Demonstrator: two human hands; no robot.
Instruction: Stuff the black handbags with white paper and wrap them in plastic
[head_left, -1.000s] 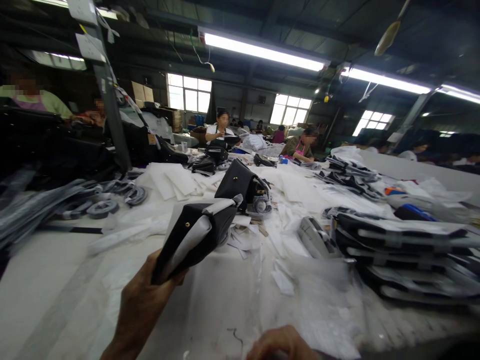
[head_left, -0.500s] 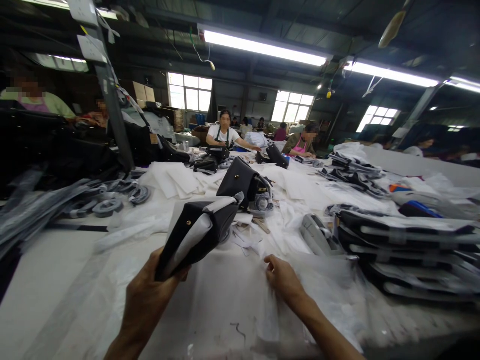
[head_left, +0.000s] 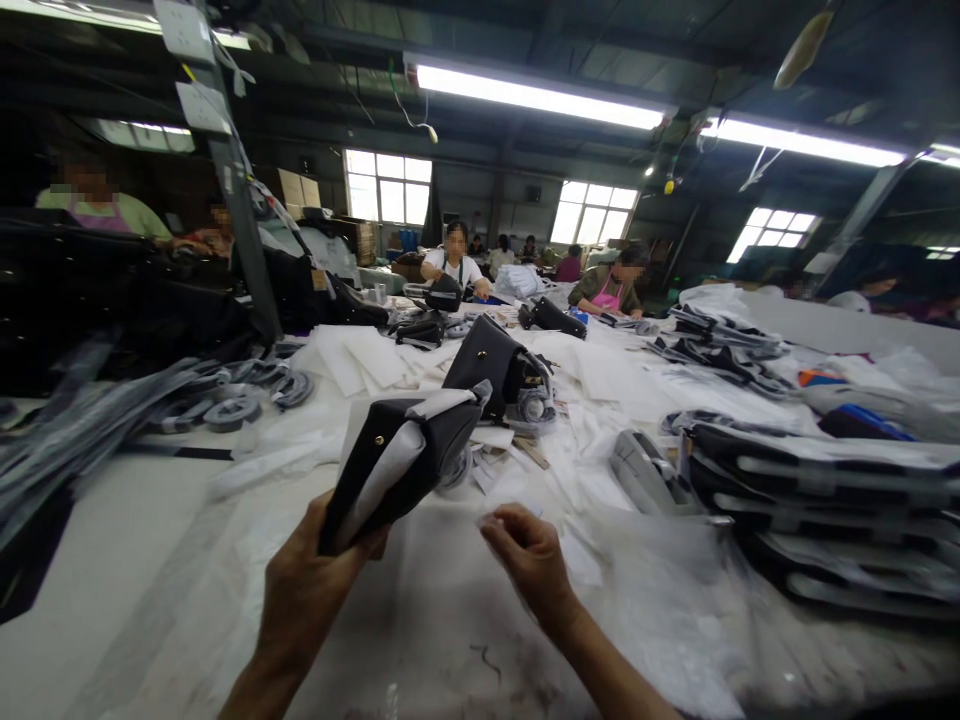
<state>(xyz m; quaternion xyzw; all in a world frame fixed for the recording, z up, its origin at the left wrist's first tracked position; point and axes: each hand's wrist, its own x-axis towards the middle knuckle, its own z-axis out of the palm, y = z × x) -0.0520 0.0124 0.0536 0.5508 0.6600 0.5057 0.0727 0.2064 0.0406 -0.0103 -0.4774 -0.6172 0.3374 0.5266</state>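
Observation:
My left hand (head_left: 307,590) grips the lower corner of a black handbag (head_left: 397,455) stuffed with white paper, holding it tilted above the white table (head_left: 112,540). A gold stud shows on the bag's side. My right hand (head_left: 529,555) hovers just right of the bag with its fingers pinched on the edge of a thin clear plastic sheet (head_left: 645,580) lying on the table. A second black handbag (head_left: 499,370) stands on the table beyond.
Stacks of flat wrapped black pieces (head_left: 817,490) fill the right side. Coiled grey straps (head_left: 232,400) and white paper sheets (head_left: 360,360) lie at the left and middle. Several other people work at the far end and on the left.
My right hand rose from the bottom edge, reached forward to the plastic sheet, then drew back toward the bag while pinching it. The bag in my left hand stayed nearly still.

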